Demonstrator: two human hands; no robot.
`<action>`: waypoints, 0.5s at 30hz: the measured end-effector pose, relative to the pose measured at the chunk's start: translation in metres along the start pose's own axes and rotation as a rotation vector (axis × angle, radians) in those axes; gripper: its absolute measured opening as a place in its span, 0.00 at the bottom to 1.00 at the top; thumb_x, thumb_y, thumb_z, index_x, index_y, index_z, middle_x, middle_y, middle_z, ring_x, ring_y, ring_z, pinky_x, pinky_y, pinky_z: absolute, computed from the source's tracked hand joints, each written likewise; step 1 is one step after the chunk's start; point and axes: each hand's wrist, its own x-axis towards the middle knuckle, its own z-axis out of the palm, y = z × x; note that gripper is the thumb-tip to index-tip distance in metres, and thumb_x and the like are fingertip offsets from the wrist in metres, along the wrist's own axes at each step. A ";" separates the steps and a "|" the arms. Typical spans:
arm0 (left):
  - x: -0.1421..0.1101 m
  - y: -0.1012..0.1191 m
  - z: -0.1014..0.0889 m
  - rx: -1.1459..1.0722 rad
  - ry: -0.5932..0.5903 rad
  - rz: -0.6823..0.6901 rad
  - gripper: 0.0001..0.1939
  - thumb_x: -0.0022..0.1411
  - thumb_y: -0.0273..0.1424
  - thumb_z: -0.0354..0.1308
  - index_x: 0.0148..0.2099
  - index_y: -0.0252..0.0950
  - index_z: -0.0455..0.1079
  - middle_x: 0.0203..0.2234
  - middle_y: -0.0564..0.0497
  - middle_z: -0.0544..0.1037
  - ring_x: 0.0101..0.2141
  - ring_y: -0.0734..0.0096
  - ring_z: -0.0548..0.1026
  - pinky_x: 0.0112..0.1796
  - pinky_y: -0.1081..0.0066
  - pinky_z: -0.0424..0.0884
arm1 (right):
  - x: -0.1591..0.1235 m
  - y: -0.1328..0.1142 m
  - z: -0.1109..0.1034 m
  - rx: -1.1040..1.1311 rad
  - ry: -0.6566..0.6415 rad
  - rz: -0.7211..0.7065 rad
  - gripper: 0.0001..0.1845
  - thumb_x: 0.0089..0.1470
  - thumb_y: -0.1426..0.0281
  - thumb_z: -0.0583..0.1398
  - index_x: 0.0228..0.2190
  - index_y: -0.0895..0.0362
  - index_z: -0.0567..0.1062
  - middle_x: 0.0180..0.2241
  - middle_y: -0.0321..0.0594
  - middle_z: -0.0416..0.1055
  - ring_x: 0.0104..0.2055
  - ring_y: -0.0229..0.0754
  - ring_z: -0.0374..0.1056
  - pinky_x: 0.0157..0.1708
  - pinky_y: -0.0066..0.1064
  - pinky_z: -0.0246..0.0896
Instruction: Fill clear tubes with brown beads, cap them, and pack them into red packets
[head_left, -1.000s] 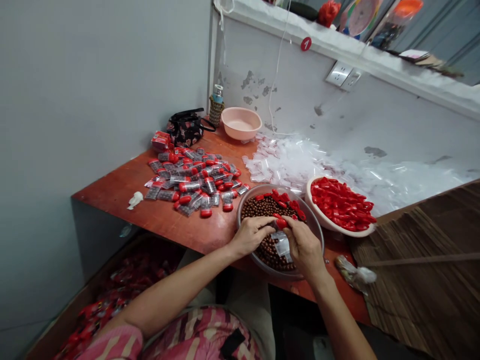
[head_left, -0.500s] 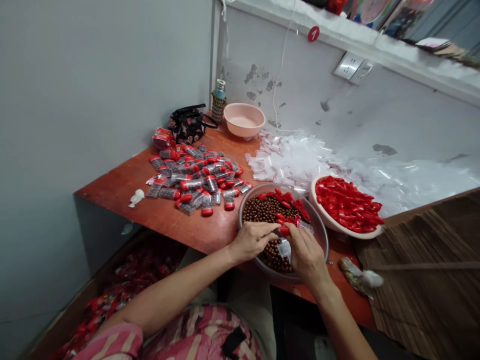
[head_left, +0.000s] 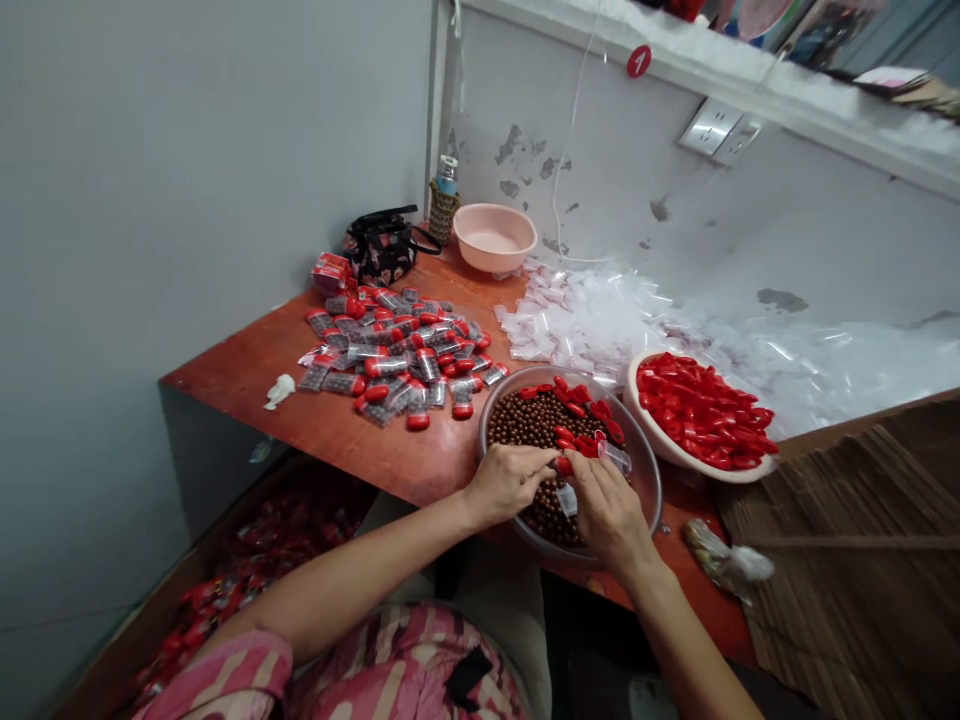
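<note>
Over a metal bowl (head_left: 654,500) of brown beads (head_left: 525,420), my two hands meet at a small red-capped container (head_left: 562,466). My left hand (head_left: 510,482) grips it from the left, fingers pinched together. My right hand (head_left: 609,505) closes on its red cap from the other side. Fingers hide most of the container. Loose red caps (head_left: 577,440) lie on the beads at the far side of the bowl. A clear plastic piece (head_left: 615,457) rests beyond my right hand, and another clear piece (head_left: 568,500) shows between the hands.
Filled red-capped containers (head_left: 405,350) are heaped on the red table (head_left: 240,375). A bowl of red caps (head_left: 750,476) stands right, before a pile of clear empty containers (head_left: 577,310). Behind are a pink basin (head_left: 495,262), a bag (head_left: 379,250) and a bottle (head_left: 446,185). Cardboard (head_left: 862,540) lies right.
The view has shifted slightly. My hands have drawn a little closer around the red-capped container, which now shows less between the fingers.
</note>
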 end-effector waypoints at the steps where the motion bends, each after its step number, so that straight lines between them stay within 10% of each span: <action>1: 0.000 0.000 0.000 0.011 0.008 -0.004 0.15 0.60 0.30 0.48 0.47 0.38 0.70 0.36 0.47 0.78 0.37 0.67 0.75 0.40 0.71 0.67 | 0.001 0.001 0.001 0.049 0.008 0.025 0.23 0.55 0.78 0.47 0.53 0.59 0.59 0.40 0.49 0.71 0.40 0.46 0.67 0.42 0.42 0.64; 15: 0.001 0.001 0.003 -0.022 0.088 -0.074 0.12 0.57 0.28 0.52 0.42 0.39 0.73 0.35 0.48 0.78 0.37 0.66 0.75 0.41 0.70 0.67 | 0.008 0.004 0.006 0.066 0.019 0.022 0.23 0.55 0.79 0.46 0.53 0.59 0.59 0.39 0.49 0.70 0.39 0.45 0.66 0.39 0.40 0.65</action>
